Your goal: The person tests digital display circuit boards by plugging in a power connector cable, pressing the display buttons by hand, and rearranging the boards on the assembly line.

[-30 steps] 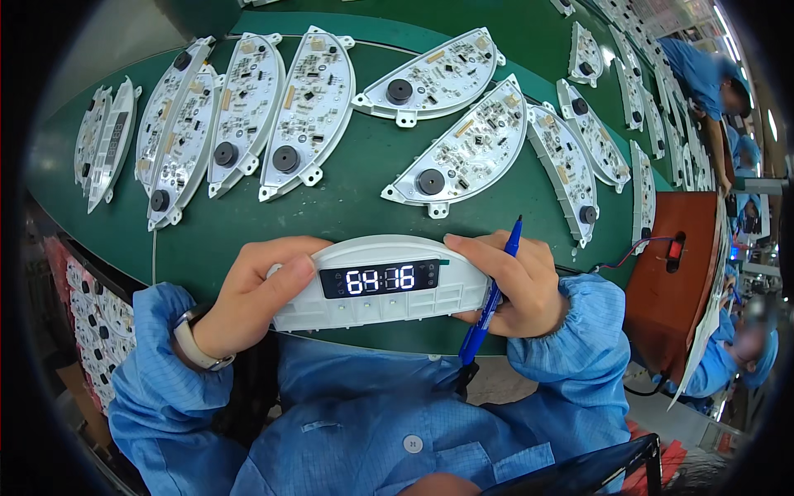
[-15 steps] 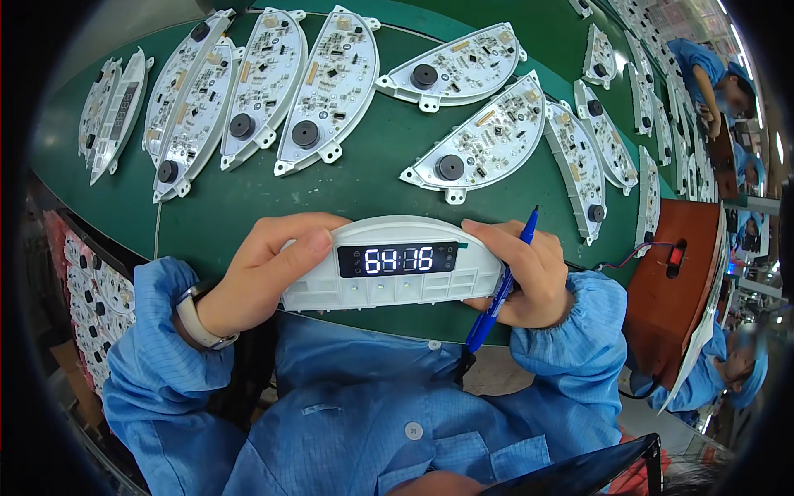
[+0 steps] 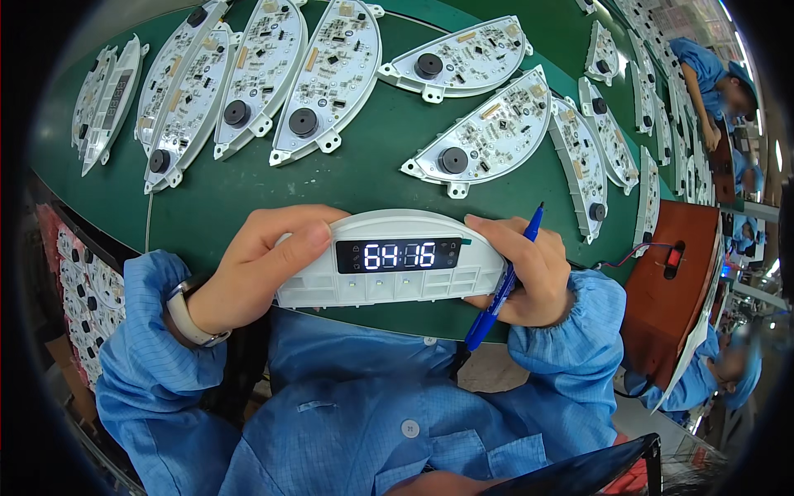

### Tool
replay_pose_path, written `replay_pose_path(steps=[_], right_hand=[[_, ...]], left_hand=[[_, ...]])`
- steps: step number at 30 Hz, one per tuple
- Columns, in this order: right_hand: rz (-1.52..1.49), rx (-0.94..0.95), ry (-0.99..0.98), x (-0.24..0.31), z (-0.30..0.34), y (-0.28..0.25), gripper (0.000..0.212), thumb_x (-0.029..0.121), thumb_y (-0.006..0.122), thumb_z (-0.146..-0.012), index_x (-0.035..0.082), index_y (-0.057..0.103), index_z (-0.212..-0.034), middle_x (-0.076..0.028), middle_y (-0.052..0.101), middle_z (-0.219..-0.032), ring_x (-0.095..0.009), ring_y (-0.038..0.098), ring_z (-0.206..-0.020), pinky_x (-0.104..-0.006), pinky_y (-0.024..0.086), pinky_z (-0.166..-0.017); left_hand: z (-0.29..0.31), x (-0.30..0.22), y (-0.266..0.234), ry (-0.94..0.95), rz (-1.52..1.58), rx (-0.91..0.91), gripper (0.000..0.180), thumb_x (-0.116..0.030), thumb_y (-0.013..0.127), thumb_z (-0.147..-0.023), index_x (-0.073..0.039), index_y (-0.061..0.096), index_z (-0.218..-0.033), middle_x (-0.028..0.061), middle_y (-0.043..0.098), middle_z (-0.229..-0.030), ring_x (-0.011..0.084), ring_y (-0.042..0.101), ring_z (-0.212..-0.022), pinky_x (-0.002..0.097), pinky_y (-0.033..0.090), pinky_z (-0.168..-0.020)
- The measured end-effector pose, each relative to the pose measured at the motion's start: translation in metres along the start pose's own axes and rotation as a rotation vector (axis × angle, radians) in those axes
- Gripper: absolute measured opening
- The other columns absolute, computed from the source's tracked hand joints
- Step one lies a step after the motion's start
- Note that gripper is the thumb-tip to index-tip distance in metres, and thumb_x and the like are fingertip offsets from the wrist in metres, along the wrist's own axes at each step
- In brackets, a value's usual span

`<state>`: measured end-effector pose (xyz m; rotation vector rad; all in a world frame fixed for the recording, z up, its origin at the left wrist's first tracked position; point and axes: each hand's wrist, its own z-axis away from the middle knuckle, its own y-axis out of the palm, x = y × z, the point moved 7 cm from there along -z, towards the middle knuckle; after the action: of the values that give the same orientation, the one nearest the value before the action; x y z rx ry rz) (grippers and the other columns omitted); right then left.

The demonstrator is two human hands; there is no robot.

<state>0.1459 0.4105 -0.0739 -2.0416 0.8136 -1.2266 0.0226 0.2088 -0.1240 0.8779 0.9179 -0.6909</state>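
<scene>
Illumination was bright and even, apparently from overhead; a bright patch lay at the upper right corner, far beyond the green table [image 3: 364, 178]. Shadows on the table were soft and short, showing as thin dark edges beneath the white circuit boards [image 3: 488, 136] resting on it. No strong glare was noted on the table surface. The lit display panel [image 3: 397, 258] just below the table's near edge was sharp and legible. Fisheye distortion bent the table's edges strongly, a black vignette ringed the frame, and figures right of the table were soft.
</scene>
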Motion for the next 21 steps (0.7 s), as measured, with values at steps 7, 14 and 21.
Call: replay_pose_path(steps=[7, 14, 21], right_hand=[[0.0, 0.026, 0.01, 0.002, -0.003, -0.001, 0.074, 0.021, 0.088, -0.065, -0.002, 0.062, -0.13, -0.016, 0.072, -0.101, -0.03, 0.071, -0.08, -0.0382, 0.056, -0.065], [0.007, 0.042, 0.024, 0.003, -0.004, -0.002, 0.072, 0.022, 0.088, -0.066, -0.002, 0.063, -0.129, -0.015, 0.072, -0.1, -0.03, 0.071, -0.078, -0.0378, 0.056, -0.064], [0.036, 0.033, 0.043, 0.002, -0.004, -0.002, 0.07, 0.025, 0.088, -0.069, -0.002, 0.063, -0.128, -0.016, 0.071, -0.1, -0.03, 0.071, -0.077, -0.0379, 0.056, -0.064]], left_hand=[[-0.001, -0.001, 0.001, -0.001, -0.009, -0.011, 0.041, -0.027, 0.052, -0.108, 0.007, 0.064, -0.127, 0.01, 0.072, -0.11, 0.0118, 0.065, -0.098, 0.0273, 0.052, -0.087], [0.0, -0.001, 0.001, -0.002, -0.018, -0.016, 0.04, -0.027, 0.051, -0.108, 0.007, 0.064, -0.126, 0.0095, 0.072, -0.111, 0.0119, 0.065, -0.099, 0.0277, 0.052, -0.088], [0.012, -0.043, -0.001, 0.58, -0.562, -0.309, 0.037, -0.008, 0.074, -0.09, 0.004, 0.063, -0.124, 0.0154, 0.069, -0.116, 0.0195, 0.07, -0.095, 0.0294, 0.056, -0.078]])
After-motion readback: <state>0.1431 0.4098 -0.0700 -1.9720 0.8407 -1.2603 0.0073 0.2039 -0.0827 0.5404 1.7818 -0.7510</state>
